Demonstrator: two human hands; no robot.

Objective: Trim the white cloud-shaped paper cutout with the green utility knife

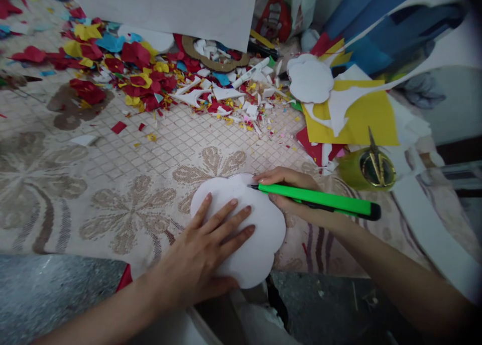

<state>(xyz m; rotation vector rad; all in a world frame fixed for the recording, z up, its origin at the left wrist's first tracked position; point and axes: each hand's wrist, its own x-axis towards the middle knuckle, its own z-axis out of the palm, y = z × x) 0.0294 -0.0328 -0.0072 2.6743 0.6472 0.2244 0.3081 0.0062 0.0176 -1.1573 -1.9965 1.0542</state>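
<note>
A white flower-shaped piece of foam or card (259,254) with a scalloped outline lies at the table's near edge, its lower part reaching past it. My left hand (211,252) rests flat on it, fingers spread. In my right hand (291,189), at the shape's upper right, is a bright green utility knife (320,199) with a black end. Its dark tip points left, at the upper part of the white shape; whether it touches the surface I cannot tell. The fingers on the knife's far side are partly hidden.
Red, yellow, blue and white scraps (139,79) cover the back of the patterned tablecloth (150,164). At right are another white scalloped shape (311,79), a yellow sheet (361,114), and scissors (373,154) on a yellow tape roll (348,169). A large white sheet (169,8) stands behind.
</note>
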